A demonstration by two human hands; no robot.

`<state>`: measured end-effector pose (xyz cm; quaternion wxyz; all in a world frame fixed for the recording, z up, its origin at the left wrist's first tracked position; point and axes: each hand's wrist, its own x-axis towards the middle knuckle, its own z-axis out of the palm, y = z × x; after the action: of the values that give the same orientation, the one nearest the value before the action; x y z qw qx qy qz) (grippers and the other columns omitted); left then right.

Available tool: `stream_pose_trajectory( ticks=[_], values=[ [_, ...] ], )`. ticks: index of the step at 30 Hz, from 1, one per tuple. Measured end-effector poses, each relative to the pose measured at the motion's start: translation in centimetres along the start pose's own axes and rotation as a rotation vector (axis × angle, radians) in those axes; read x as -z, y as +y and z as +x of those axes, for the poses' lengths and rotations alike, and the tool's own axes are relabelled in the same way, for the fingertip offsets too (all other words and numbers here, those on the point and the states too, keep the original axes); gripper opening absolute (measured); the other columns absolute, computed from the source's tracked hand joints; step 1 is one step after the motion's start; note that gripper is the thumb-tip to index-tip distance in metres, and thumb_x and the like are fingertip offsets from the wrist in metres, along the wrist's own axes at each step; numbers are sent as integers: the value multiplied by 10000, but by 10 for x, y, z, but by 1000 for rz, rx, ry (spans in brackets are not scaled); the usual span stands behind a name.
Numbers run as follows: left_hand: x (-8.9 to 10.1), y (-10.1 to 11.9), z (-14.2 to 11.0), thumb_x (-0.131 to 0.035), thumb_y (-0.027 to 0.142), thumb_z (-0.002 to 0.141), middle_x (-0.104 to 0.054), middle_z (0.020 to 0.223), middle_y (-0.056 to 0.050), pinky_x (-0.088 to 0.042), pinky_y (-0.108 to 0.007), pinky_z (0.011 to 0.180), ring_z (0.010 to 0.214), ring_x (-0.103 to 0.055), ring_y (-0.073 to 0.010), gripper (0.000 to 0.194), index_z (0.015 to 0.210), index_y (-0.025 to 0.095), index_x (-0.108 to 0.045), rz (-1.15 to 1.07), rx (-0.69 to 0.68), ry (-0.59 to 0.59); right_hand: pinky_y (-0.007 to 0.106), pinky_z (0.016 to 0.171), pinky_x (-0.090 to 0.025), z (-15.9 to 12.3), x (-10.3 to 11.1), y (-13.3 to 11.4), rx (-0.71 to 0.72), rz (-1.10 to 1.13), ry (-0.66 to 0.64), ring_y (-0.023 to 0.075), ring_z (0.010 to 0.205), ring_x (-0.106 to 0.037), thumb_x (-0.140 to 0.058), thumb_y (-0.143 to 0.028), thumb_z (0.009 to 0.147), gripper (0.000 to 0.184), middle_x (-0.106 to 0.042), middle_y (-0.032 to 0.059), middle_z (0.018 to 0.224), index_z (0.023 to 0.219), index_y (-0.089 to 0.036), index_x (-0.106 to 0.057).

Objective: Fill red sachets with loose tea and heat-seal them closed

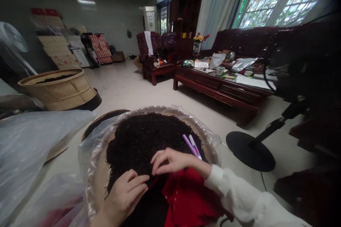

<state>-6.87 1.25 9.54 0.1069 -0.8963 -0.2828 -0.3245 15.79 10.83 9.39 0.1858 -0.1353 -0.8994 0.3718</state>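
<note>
A wide round basket [99,181] lined with clear plastic holds a heap of dark, dry, twisted leaves [149,131] that look like tea. Over the near part of the heap is my left hand [126,193], its fingers bent and closed together. My right hand [170,161] faces it, thumb and fingers curled inward, the fingertips close to those of the left. Something small and dark red shows faintly between them; what they grip is too dark to make out. Bright red material [189,198] lies below my right forearm. Beyond my right wrist, a purple hand-held clamp-like tool [191,146] rests on the leaves.
Left of the basket lies clear plastic sheeting [39,138]. Another woven basket [64,90] of dark leaves stands farther back. A black fan base [250,150] is on the floor at right. A dark wooden table [210,87] carries silver pouches and papers.
</note>
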Motion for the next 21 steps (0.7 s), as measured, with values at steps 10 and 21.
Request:
stream_pose_trajectory(
  ticks=[10,21],
  values=[
    [3,-5,12,-435,163,902,-624,810,-17,-365,-192,554,651,-484,-86,205,804,192,-612,3,-13,-101,480,956,-408,-2,42,69,-888,-492,141,364,1247,-429,-516,132,621,787,-420,252,1348,1361,-122,-432],
    [-1,-16,-11,-513,224,883,-589,922,-28,-458,-158,699,796,-569,-79,160,845,233,-668,-115,166,-157,315,915,-431,-12,4,50,-804,-462,105,232,1052,-555,-649,-68,759,549,-494,158,1195,1271,-93,-455]
  ],
)
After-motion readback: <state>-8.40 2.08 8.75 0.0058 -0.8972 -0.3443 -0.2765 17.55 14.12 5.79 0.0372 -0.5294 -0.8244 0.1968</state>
